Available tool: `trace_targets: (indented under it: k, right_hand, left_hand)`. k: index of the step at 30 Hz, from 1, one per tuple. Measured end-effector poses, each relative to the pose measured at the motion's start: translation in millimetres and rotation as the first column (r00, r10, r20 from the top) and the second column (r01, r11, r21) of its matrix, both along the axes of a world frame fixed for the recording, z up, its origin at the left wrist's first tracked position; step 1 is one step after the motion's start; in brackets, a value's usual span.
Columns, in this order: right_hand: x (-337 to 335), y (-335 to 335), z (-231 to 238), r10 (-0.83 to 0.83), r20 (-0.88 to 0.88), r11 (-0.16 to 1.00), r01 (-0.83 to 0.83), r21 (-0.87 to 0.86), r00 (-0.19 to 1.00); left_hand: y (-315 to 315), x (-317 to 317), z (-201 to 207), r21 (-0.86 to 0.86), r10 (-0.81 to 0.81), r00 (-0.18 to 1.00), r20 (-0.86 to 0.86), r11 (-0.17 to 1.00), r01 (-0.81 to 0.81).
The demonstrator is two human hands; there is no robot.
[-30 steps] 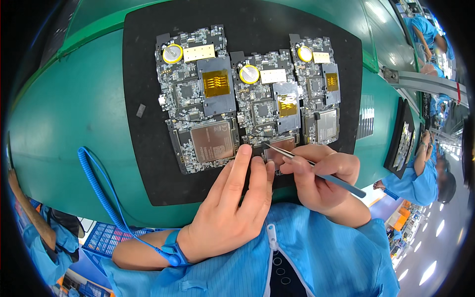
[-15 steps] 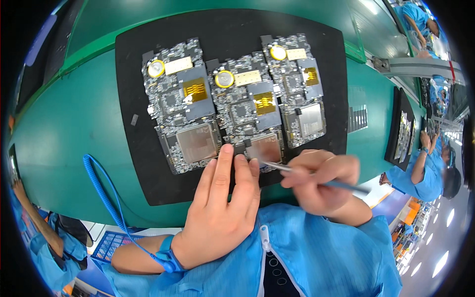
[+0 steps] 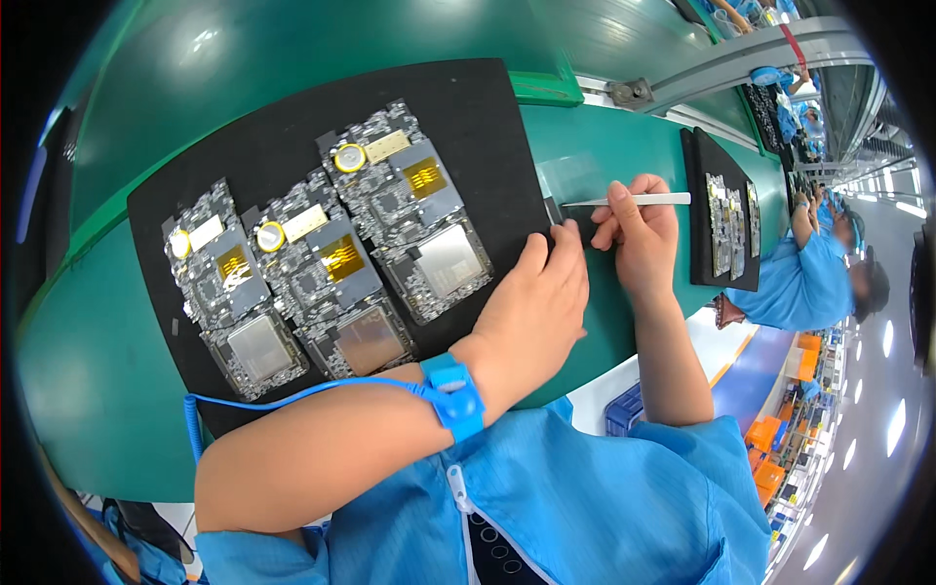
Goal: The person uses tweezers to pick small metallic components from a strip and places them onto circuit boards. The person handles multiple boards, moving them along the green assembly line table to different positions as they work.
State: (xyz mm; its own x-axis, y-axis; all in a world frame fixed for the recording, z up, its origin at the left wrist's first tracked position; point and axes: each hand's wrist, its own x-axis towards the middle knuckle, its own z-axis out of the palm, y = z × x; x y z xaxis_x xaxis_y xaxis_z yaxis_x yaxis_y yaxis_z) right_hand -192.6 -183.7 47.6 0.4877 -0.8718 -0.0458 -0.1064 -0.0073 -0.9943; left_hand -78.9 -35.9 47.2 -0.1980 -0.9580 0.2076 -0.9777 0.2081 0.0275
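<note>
My right hand (image 3: 639,229) pinches a slim pair of tweezers (image 3: 668,199), its pale end pointing right and its thin tip reaching left. That tip meets a small dark strip (image 3: 554,209) by a clear sheet (image 3: 575,175) at the black mat's right edge. Reaching across the mat, my left hand (image 3: 541,307) has its fingers stretched out, fingertips just below the strip; whether they touch it I cannot tell. On the black mat (image 3: 468,107) lie three circuit boards: a left one (image 3: 207,261), a middle one (image 3: 302,261) and a right one (image 3: 395,195), each with a round yellow-rimmed cell and a silver plate.
A blue coiled cord (image 3: 312,390) runs from my left wristband (image 3: 452,398) over the mat's lower edge. On the green table (image 3: 624,141), another dark mat (image 3: 702,185) with boards stands to the right. A metal rail (image 3: 721,73) crosses behind. A co-worker (image 3: 804,278) sits at far right.
Both hands have moved from the middle board to the right, to the clear sheet. The tweezers have left the board's silver plate. The view has swung right, so the boards appear further left.
</note>
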Motion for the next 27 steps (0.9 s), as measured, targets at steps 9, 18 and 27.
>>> trace_targets:
  k: [9, 18, 27]
  right_hand:
    - [-4, -7, -1, 0.028, 0.041, 0.998, -0.03, 0.046, 0.999]
    - [-1, 4, 4, -0.038, 0.326, 0.994, 0.071, -0.089, 0.945]
    - [94, 127, 29, 0.134, 0.301, 0.943, -0.215, 0.254, 0.944]
  left_hand:
    - [-9, 0, -6, -0.014, -0.006, 0.993, -0.118, 1.0, 0.004]
    - [1, 3, 1, -0.074, -0.046, 0.972, -0.231, 0.997, 0.029]
    - [167, 72, 37, 0.03, 0.526, 0.82, -0.223, 0.845, -0.534]
